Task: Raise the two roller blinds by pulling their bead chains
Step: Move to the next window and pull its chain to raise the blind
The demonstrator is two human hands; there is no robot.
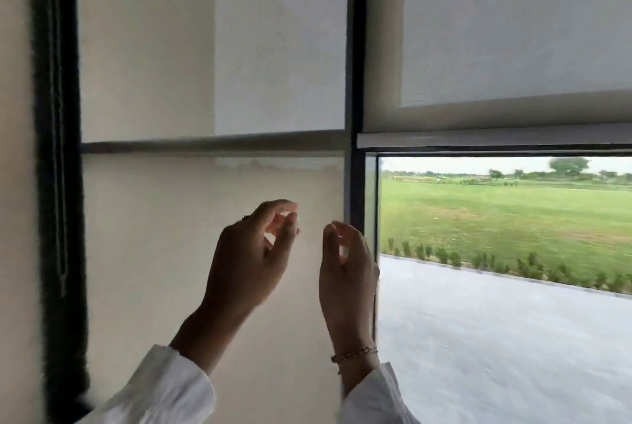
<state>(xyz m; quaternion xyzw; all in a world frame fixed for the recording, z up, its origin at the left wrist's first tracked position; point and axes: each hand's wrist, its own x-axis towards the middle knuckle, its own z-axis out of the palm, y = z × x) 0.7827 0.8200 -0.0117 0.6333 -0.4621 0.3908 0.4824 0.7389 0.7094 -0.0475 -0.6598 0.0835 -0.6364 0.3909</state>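
The left roller blind (pixel 212 47) hangs low over its pane, with a bar (pixel 212 145) across it and pale fabric below. The right roller blind (pixel 513 30) is partly up, its bottom bar (pixel 496 140) sitting above open glass. A bead chain (pixel 61 150) hangs in a loop along the dark frame at far left. My left hand (pixel 249 263) and my right hand (pixel 345 273) are raised side by side by the central mullion (pixel 355 81). On each hand the thumb and fingers curl into a loose pinch. No chain shows between the fingers.
Through the uncovered lower right pane (pixel 496 252) I see a paved strip, a row of small plants and a green field. A cream wall (pixel 17 184) borders the window on the left. Both my sleeves are white, and a bracelet (pixel 354 353) circles my right wrist.
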